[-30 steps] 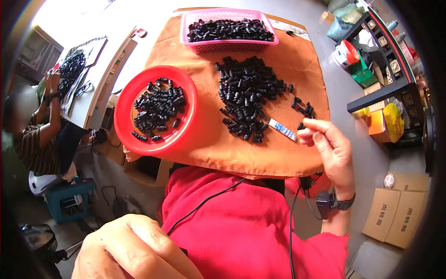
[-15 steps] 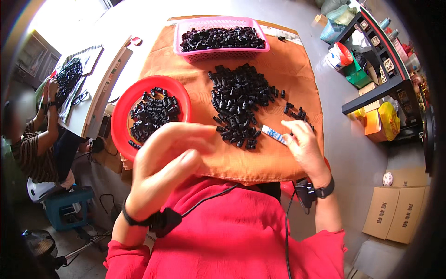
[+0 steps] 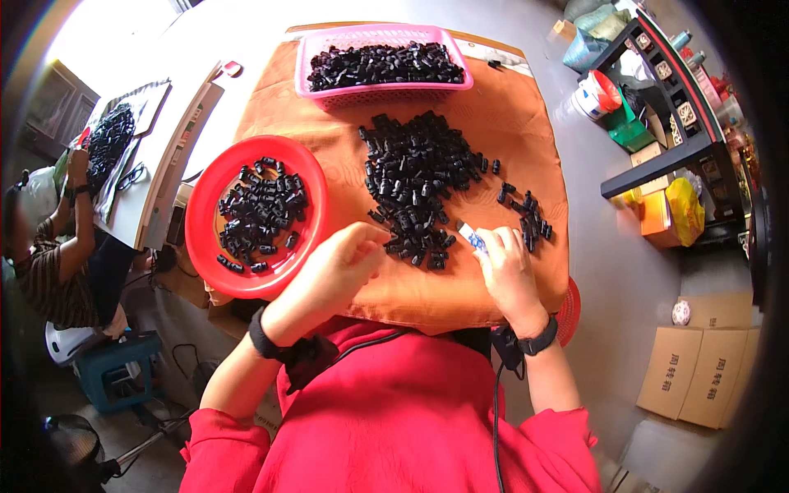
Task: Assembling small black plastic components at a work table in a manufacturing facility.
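A heap of small black ribbed plastic parts [image 3: 419, 164] lies in the middle of the orange cloth [image 3: 329, 181]. My left hand [image 3: 339, 264] is at the heap's near left edge, its fingers bent and drawn together; what they hold, if anything, is hidden. With my right hand [image 3: 509, 267] I grip a slim blue-and-white patterned stick [image 3: 471, 237], its pale end pointing at the heap's near right side. To the left, a round red basin [image 3: 205, 251] contains more of the black parts. Beyond my right hand lies a small loose group of black parts [image 3: 530, 218].
A pink basket [image 3: 386, 97] full of black pieces stands at the table's far edge. Farther left, another person [image 3: 62, 255] works at a white table [image 3: 156, 164] with a dark pile. A black shelf frame [image 3: 666, 164] and cardboard boxes [image 3: 694, 374] stand to the right.
My left hand has come away from over the basin's near side, lower now, with its fingers drawn in. My right hand has shifted slightly left with the patterned stick, its fingers more curled.
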### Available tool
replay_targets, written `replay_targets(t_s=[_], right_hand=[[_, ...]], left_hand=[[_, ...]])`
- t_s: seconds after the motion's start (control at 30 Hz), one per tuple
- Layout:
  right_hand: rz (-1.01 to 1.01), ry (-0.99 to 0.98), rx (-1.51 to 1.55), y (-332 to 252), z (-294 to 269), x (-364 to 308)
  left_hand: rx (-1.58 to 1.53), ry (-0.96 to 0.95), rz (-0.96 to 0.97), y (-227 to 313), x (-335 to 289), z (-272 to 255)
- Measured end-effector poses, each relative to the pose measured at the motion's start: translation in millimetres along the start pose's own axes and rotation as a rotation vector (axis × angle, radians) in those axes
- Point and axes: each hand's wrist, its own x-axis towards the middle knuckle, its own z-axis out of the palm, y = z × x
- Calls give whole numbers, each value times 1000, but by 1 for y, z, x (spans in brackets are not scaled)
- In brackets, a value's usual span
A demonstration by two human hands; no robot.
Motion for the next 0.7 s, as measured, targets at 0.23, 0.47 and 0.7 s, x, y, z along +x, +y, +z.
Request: replay_targets(t_s=[0.23,0.47,0.7], right_hand=[[229,0,375,5,6,-4],[387,-35,774,-4,-3,2],[656,-125,1213,-21,-44,14]], left_hand=[[301,159,250,-27,10,28],[676,196,358,-31,35,50],[697,224,361,-19,29,44]])
